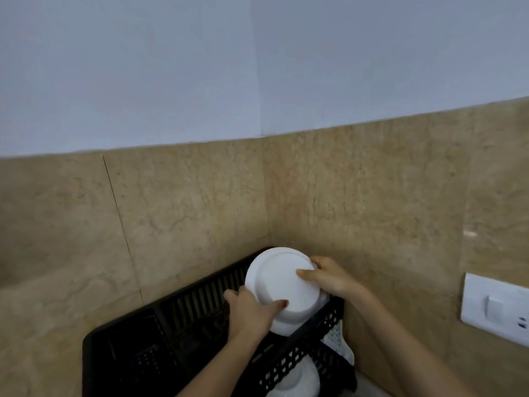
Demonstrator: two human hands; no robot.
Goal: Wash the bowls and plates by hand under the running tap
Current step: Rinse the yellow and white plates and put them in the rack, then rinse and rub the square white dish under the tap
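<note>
- black plastic dish rack (pixel 171 325) fills the tiled corner; its near end is cut off by the bottom edge, and its dark inside is hard to read.
- a white rounded piece of crockery (pixel 297 379) shows at the bottom edge against the rack's lattice wall; it is partly cut off, and whether it is a bowl or a plate cannot be told.
- a white perforated thing (pixel 336 338) pokes out between the rack and the right wall, mostly hidden.
- the white plate (pixel 279 285) is held tilted on edge over the rack's far right end, underside and foot ring toward the camera; its lower rim dips behind the rack's wall, so whether it rests on anything cannot be told.
- left hand (pixel 249 310) grips the plate's lower left rim, thumb laid on the underside, fingers curled round the edge.
- right hand (pixel 329 277) grips the right rim, thumb on the underside; its fingers wrap behind and are hidden.
- a white switch plate (pixel 495 306) sits on the right wall, partly cut off.
</note>
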